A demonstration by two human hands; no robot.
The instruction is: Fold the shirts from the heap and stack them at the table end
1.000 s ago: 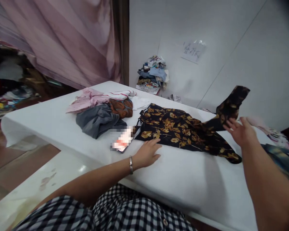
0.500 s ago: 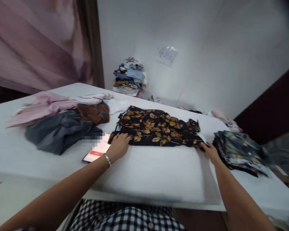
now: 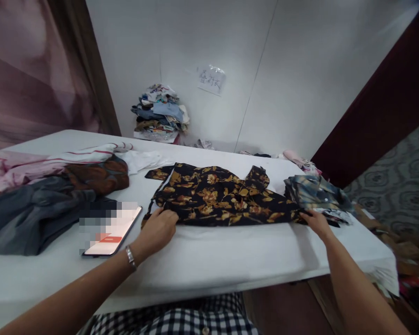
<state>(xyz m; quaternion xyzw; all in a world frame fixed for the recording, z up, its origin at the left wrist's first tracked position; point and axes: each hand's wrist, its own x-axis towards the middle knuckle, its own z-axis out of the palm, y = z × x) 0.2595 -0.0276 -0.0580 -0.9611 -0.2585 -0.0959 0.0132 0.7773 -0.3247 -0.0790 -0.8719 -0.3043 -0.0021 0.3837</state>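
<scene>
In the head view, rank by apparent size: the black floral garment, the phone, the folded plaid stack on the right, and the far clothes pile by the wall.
1. Black floral garment
2. Folded plaid stack and far clothes pile: similar; the pile sits farther away, so unsure.
3. Phone

Left hand (image 3: 159,227): arm extended, wrist banded, fingers curled, palm down. Right hand (image 3: 317,222): arm extended, fingers apparently pinched; grip partly hidden.
</scene>
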